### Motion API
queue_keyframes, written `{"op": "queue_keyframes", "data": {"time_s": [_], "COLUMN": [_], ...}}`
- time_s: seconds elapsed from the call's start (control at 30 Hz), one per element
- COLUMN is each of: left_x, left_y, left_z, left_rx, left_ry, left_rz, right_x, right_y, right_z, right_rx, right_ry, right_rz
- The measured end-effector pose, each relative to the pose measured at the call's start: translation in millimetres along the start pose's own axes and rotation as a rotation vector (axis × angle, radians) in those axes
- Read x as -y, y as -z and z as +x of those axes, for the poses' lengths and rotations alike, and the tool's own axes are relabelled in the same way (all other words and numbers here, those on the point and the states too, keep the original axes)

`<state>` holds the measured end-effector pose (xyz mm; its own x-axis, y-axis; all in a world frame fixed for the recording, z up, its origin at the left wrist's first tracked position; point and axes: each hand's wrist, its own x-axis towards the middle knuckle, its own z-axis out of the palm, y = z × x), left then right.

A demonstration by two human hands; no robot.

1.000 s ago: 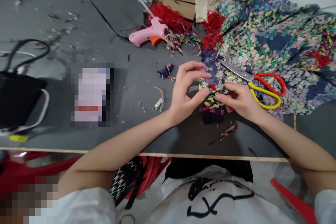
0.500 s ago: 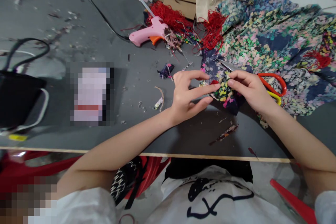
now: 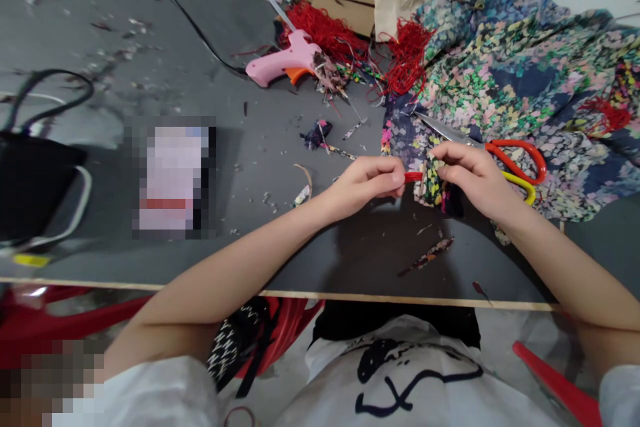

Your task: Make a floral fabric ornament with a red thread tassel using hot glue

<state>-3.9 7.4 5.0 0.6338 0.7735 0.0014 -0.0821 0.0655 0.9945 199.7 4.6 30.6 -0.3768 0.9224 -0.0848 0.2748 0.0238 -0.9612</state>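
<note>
My left hand [image 3: 373,181] is closed round a bundle of red threads [image 3: 413,177], whose short end shows at the fingertips. The threads run to a small folded piece of floral fabric [image 3: 433,180], which my right hand [image 3: 473,172] pinches at its top right edge. Just behind my right hand lie scissors [image 3: 517,159] with red and yellow handles, their blades pointing up and left over the large floral cloth [image 3: 530,87].
A pink glue gun [image 3: 283,65] with a black cord lies at the upper middle, near red thread piles [image 3: 407,57] and cardboard [image 3: 345,3]. A blurred-out flat object [image 3: 175,177] and a black bag [image 3: 37,187] are at the left. Fabric scraps dot the grey table [image 3: 280,253].
My left hand has closed from spread fingers onto the red threads, which now stretch left of the fabric piece. The piece has turned slightly in my right hand's pinch.
</note>
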Motion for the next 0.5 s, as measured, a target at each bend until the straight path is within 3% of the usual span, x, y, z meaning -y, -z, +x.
{"op": "queue_keyframes", "data": {"time_s": [0.13,0.27,0.43,0.5], "left_x": [-8.2,-13.1,-14.8,-12.0], "left_y": [-0.1,-6.6,-10.2,-10.4], "left_z": [-1.9,-10.7,-18.0,-18.1], "left_rx": [-0.248,-0.465,-0.408,-0.37], "left_ry": [-0.126,-0.311,-0.692,-0.784], "left_rz": [0.225,0.589,1.042,1.166], "right_x": [6.2,7.5,4.1,3.9], "right_y": [0.2,-8.0,-22.6,-26.9], "right_z": [-1.9,-8.0,-17.0,-19.0], "right_rx": [0.038,-0.007,-0.112,-0.138], "right_ry": [0.007,0.036,0.043,0.029], "right_rz": [-0.055,-0.08,-0.108,-0.064]}}
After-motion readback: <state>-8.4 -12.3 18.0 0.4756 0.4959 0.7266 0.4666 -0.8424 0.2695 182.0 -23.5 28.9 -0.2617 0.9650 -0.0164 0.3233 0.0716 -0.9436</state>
